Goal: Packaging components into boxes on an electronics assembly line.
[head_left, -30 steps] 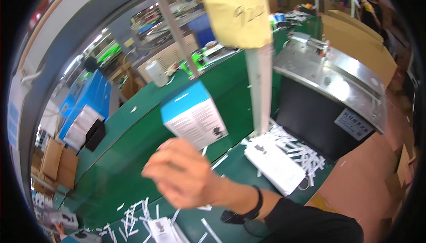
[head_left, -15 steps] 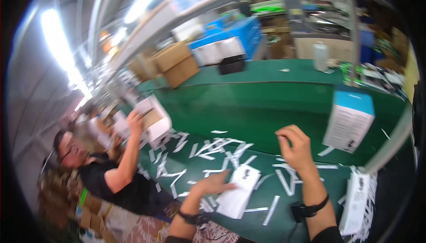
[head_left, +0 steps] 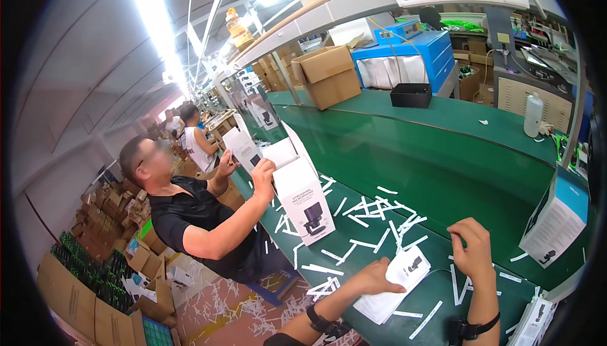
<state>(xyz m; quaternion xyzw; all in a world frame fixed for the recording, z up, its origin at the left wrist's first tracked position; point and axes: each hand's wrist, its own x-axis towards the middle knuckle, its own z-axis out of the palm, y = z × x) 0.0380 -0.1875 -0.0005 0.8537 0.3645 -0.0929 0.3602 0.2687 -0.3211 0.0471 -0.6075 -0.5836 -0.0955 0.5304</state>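
Observation:
A stack of white printed booklets [head_left: 408, 269] lies at an angle on the green worktop in front of me. My left hand [head_left: 374, 279] grips its left side, the thumb lying across the top sheet and some fingers hidden. To the right, my right hand [head_left: 473, 245] is raised above the table with its fingers loosely bent and a gap to the thumb. Nothing shows in it. White paper strips [head_left: 379, 210] are scattered around the stack. Both wrists wear black bands.
At left, a co-worker [head_left: 208, 213] handles an open white box [head_left: 303, 204]. Another white-and-blue box [head_left: 559, 216] stands at right, above more white printed pieces [head_left: 534, 324]. Behind the green partition are a cardboard box [head_left: 325, 77], black tray [head_left: 411, 95] and clear bottle [head_left: 533, 115].
My view has swung left, so the bench appears farther right. My left hand has closed more onto the booklets. The co-worker's white box now stands nearer, its printed front facing me.

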